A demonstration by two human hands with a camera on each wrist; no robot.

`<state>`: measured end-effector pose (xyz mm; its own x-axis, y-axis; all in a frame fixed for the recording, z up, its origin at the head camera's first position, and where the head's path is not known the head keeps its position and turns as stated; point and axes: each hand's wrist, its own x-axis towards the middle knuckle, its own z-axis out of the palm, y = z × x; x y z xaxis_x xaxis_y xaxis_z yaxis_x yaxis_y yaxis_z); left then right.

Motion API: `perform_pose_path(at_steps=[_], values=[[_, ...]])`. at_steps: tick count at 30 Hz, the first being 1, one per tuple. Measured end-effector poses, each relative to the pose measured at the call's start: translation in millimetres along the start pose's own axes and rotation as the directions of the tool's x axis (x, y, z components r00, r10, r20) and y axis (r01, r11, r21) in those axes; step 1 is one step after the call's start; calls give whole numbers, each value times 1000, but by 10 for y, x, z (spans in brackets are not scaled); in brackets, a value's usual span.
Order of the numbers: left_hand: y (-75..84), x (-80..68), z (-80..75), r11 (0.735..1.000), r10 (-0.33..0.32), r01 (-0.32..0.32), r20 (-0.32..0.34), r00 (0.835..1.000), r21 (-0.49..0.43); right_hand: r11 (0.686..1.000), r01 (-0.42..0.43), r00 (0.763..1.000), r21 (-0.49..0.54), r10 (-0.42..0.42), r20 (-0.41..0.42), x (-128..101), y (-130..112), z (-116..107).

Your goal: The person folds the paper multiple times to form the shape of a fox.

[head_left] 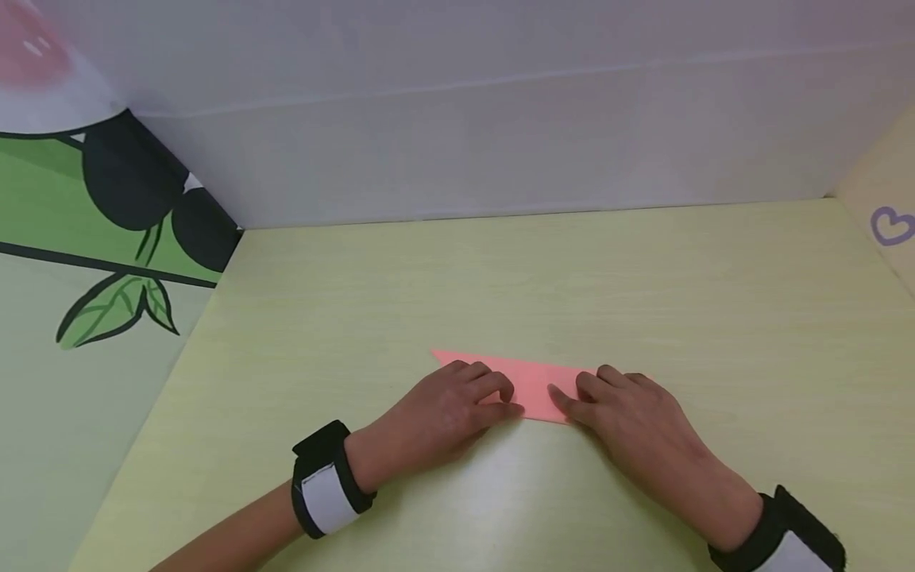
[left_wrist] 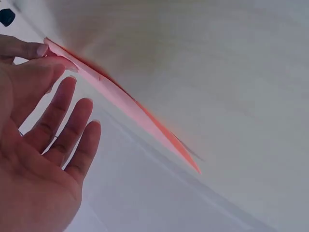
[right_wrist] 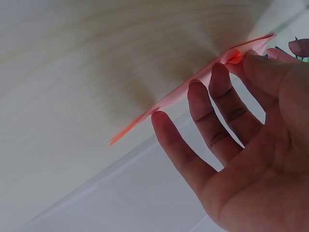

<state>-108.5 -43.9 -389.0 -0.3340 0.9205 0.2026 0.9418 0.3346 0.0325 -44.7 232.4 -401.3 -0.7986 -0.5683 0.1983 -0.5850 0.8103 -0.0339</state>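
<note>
A folded strip of pink paper [head_left: 534,385] lies on the table under both hands, its pointed left end showing past the left knuckles. My left hand [head_left: 465,405] holds the strip's near edge with thumb and index finger. In the left wrist view, the other fingers [left_wrist: 82,108] of that hand extend off the paper [left_wrist: 120,99]. My right hand [head_left: 636,421] grips the strip further right, its thumb lying across the paper. The right wrist view has its fingertips [right_wrist: 195,89] along the edge of the paper [right_wrist: 181,92], with a small orange curl by the thumb.
The pale wood-grain table [head_left: 429,286] spreads around the hands. A white wall panel [head_left: 500,151] stands behind it, and a side panel with a purple heart [head_left: 892,226] stands at right. Left is a printed green and black leaf picture [head_left: 114,310]. Both wrists wear black straps [head_left: 325,469].
</note>
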Motion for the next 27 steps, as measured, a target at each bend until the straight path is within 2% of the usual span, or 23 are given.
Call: perform_pose_path(at_steps=[3, 12, 16, 23, 27], values=[[26, -8, 5, 999, 19, -20, 32, 999, 30, 1000, -1, 1000, -3, 1, 3, 5, -3, -2], [39, -33, 55, 996, 45, -50, 75, 996, 70, 1000, -6, 1000, 0, 6, -1, 1, -4, 2], [27, -67, 53, 998, 49, -53, 88, 995, 40, 1000, -3, 1000, 0, 3, -1, 9, -9, 6], [-1, -112, 52, 996, 39, -32, 83, 996, -79, 1000, -19, 1000, 1, 19, 8, 5, -13, -4], [-14, -115, 53, 996, 71, -67, 69, 995, -53, 999, -29, 1000, 26, 29, -5, 5, -19, -2]])
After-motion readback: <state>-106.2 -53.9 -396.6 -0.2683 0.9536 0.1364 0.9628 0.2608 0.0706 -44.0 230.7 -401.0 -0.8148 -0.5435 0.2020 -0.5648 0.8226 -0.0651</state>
